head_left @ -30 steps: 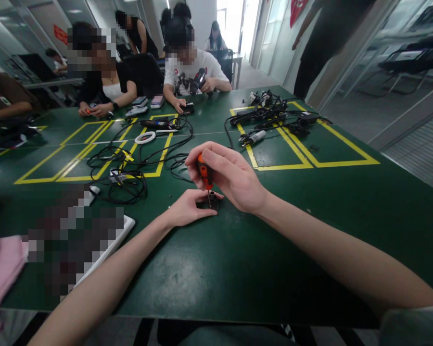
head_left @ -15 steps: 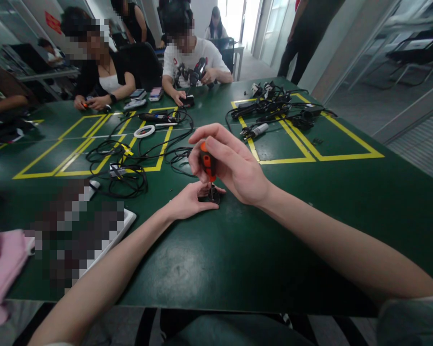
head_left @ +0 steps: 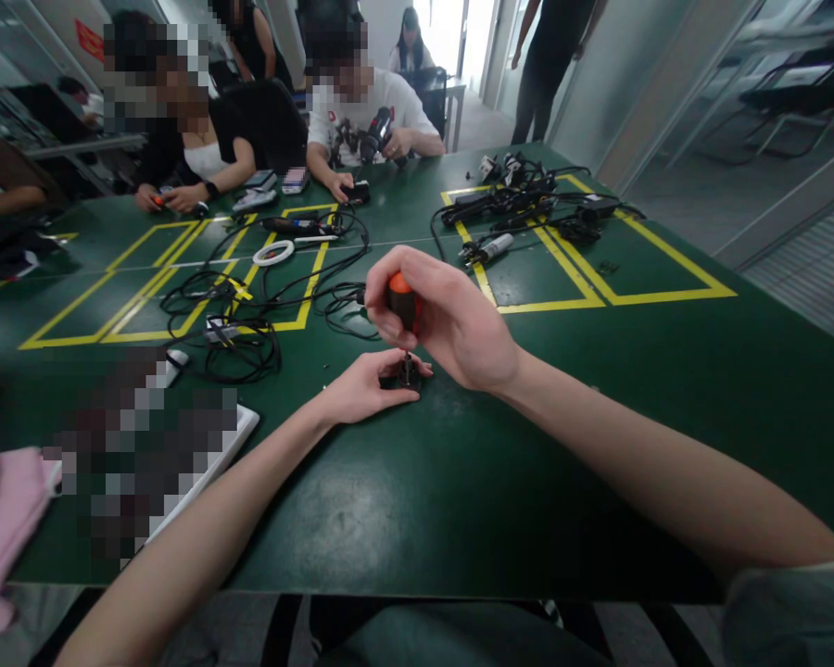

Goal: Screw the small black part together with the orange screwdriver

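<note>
In my right hand (head_left: 451, 320) is a screwdriver (head_left: 404, 301) with an orange and black handle, fingers curled round it and the shaft pointing down. Its tip meets a small dark round part (head_left: 410, 378) on the green table; the exact contact point is too small to make out. Thumb and fingers of my left hand (head_left: 368, 387) grip that part from the left and hold it against the tabletop. What kind of part it is cannot be told.
Tangled black cables (head_left: 243, 347) lie left of my hands, near a white ring (head_left: 273, 253). More cables and adapters (head_left: 521, 204) are heaped at the back right. A pixelated white-edged object (head_left: 246, 421) lies by my left forearm. A person in white (head_left: 403, 102) works opposite with a power drill (head_left: 376, 134).
My right hand has turned round the screwdriver, and its fingers are curled more tightly about the handle. My left hand stays on the dark part. The view has shifted slightly.
</note>
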The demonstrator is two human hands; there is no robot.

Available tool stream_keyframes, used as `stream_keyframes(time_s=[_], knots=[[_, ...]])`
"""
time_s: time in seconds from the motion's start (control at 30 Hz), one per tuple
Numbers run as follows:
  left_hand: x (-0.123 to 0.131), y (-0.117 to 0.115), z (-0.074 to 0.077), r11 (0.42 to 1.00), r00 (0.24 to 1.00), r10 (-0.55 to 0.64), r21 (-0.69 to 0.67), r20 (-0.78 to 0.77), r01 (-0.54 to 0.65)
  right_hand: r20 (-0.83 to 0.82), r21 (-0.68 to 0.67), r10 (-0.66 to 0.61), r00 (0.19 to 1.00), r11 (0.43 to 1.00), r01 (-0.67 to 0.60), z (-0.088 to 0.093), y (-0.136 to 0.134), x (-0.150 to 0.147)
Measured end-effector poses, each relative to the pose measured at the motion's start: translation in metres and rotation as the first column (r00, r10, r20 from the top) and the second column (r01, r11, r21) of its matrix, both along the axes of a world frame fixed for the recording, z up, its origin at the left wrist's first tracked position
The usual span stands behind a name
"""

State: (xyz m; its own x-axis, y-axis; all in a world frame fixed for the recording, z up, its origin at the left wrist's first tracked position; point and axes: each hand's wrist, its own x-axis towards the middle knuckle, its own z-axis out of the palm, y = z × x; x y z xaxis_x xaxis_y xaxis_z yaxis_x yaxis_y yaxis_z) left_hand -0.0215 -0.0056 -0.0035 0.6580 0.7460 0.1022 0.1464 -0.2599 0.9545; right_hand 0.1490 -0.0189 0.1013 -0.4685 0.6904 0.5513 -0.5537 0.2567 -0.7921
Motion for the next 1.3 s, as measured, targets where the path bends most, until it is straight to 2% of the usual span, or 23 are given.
stream_keyframes(time_s=[0.2,0.4,0.8,0.97,1.13,1.3], knots=[[0.000,-0.001,-0.004,1.000,0.999,0.008,0.003,0.045,-0.008,-0.004,-0.030,-0.016,1.000,0.999,0.016,-0.002,0.003,0.000],[-0.002,-0.002,-0.006,0.999,1.000,0.014,0.041,0.028,-0.015,0.017,-0.016,-0.041,0.999,0.999,0.041,0.000,0.003,0.000],[0.000,-0.002,-0.003,0.962,0.995,0.015,0.272,-0.099,0.012,-0.014,-0.020,0.006,1.000,1.000,-0.006,-0.004,0.004,-0.001],[-0.001,-0.003,-0.002,0.958,0.993,0.027,0.285,-0.113,0.007,0.016,-0.002,-0.002,1.000,1.000,0.002,0.001,0.001,-0.001],[-0.001,-0.004,0.005,0.958,0.990,0.031,0.287,-0.137,0.010,-0.038,0.003,0.014,0.999,1.000,-0.014,-0.001,0.002,-0.003],[-0.003,-0.002,0.009,0.982,0.991,0.005,0.189,-0.135,0.021,-0.039,0.006,-0.011,0.999,1.000,0.011,-0.002,0.005,-0.003]])
